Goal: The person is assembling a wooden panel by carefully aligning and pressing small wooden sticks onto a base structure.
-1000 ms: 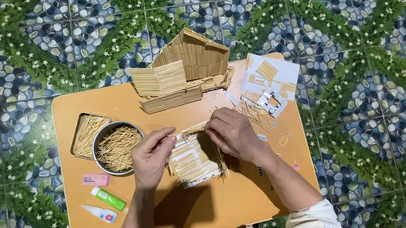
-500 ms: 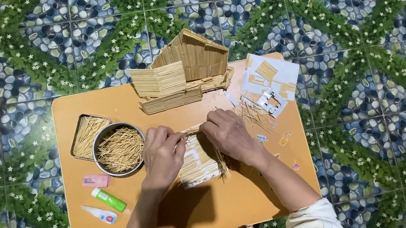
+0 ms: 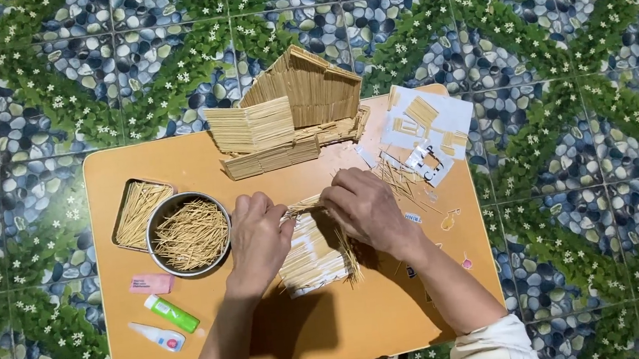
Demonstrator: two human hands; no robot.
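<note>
On orange table (image 3: 218, 345), pale toothpick panel (image 3: 313, 260) — flat, ridged, both hands (image 3: 258, 236) pressing.

Both forearms were bare down to the left hand (image 3: 258, 236) and the right hand (image 3: 365, 210), no rings or watch showed, and a rolled-up white sleeve (image 3: 492, 346) covered the right upper arm.

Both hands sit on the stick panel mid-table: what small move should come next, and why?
Probably press the stick at the panel's top edge flat: left hand and right hand pinch it there, with the rows below already laid.
</note>
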